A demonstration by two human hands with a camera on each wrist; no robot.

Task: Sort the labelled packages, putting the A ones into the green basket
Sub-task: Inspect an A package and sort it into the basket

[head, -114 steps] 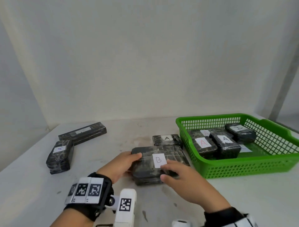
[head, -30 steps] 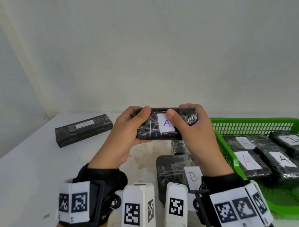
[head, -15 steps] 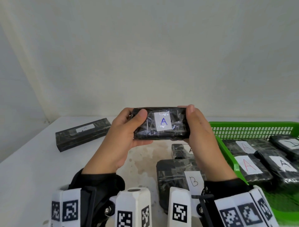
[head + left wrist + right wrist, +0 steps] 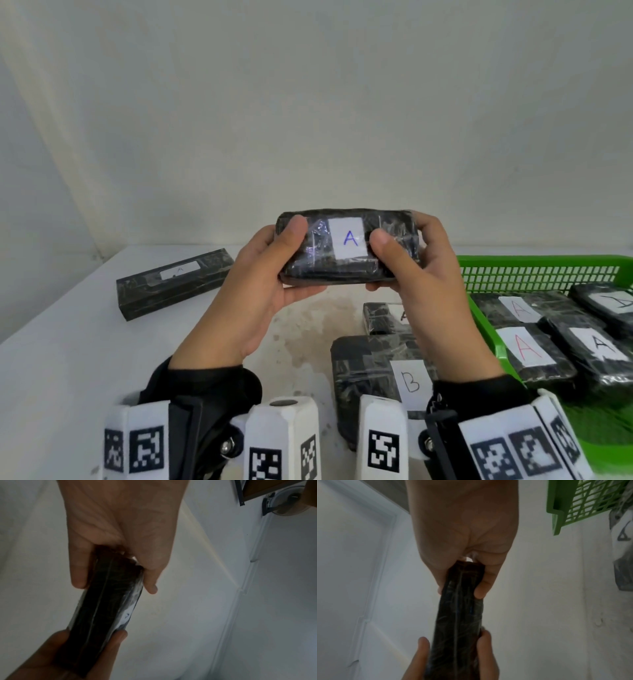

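Observation:
Both hands hold a black wrapped package (image 4: 346,251) up above the table, its white label with a blue A facing me. My left hand (image 4: 291,260) grips its left end, thumb on the front. My right hand (image 4: 404,260) grips the right end, thumb beside the label. The left wrist view shows the package (image 4: 106,601) edge-on between the two hands, and so does the right wrist view (image 4: 458,608). The green basket (image 4: 534,270) stands at the right and holds several black packages, among them one with a red A (image 4: 527,346).
A larger black package labelled B (image 4: 373,377) lies on the white table under my right forearm. Behind it lies a small black package (image 4: 380,317), its label partly hidden. A long black box (image 4: 174,282) lies at the far left. A wall closes off the back.
Both hands have left the B package and lifted the A package from the left. In the last second it tilted its label towards me, and my right thumb returned beside the label.

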